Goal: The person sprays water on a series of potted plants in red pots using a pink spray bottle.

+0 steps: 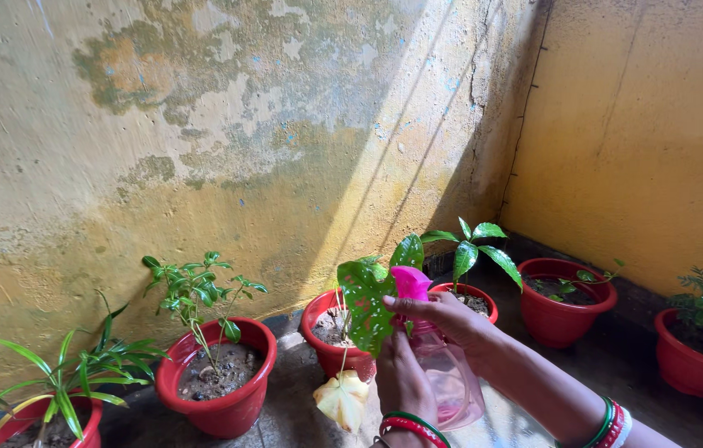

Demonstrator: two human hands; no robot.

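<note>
Spray bottle (449, 377) base hidden (by hand (401, 382))

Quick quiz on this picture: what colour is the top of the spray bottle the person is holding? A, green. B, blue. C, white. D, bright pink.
D: the spray bottle has a bright pink nozzle head above its clear pinkish body, with the right hand wrapped over the top and the left hand beside the body, in front of the red pots.

Single head view, looking down, close, facing corner wall (243, 166)
</note>
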